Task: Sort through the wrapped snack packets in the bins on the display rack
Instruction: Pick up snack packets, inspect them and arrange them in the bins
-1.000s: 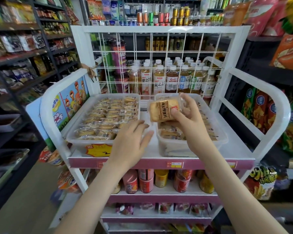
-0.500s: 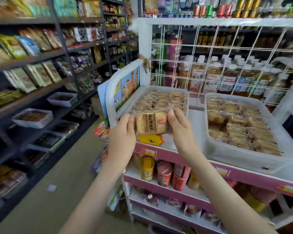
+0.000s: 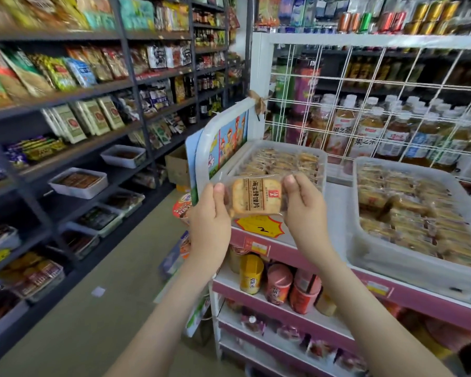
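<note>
Fingers and thumbs pinch the snack packet at its two short ends, the left hand on one end and the right hand on the other, thumbs on the printed face. A second ago the right hand alone held it above the right bin, with the left hand spread open over the shelf. Half a second ago both hands already had it. It now sits before the front edge of the left bin, at the front-left corner of the display rack. Its long axis runs side to side, nearly level, printed face toward the camera, with the label strip crossing it top to bottom.
</note>
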